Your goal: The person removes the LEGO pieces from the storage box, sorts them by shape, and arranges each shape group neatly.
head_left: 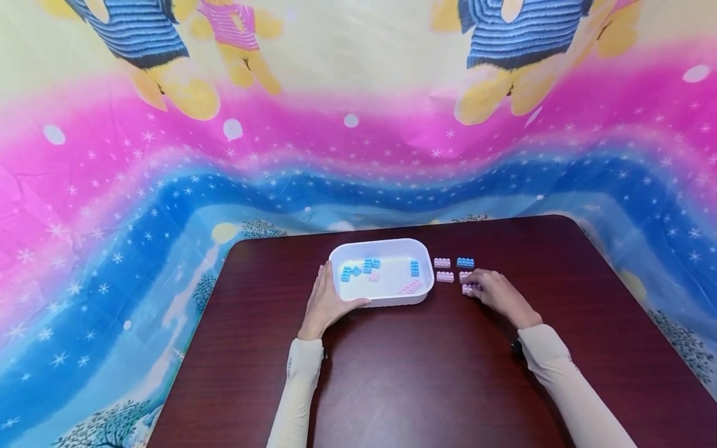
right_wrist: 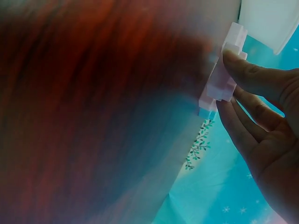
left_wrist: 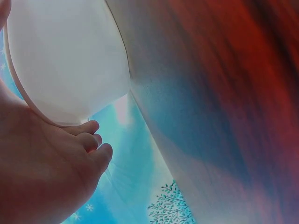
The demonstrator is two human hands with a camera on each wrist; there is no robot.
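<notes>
Pointing its length sideways, a pink brick [head_left: 466, 290] is pinched by right hand [head_left: 500, 293], left hand [head_left: 327, 305] gripping a tray [head_left: 394, 300].

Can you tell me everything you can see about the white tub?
The white tub is shallow and open-topped, a rectangle with rounded corners and smooth walls. It looks like plastic. It sits upright on the dark table, with blue blocks and pink blocks scattered inside. The person's left hand holds its left end, thumb along the near side.
</notes>
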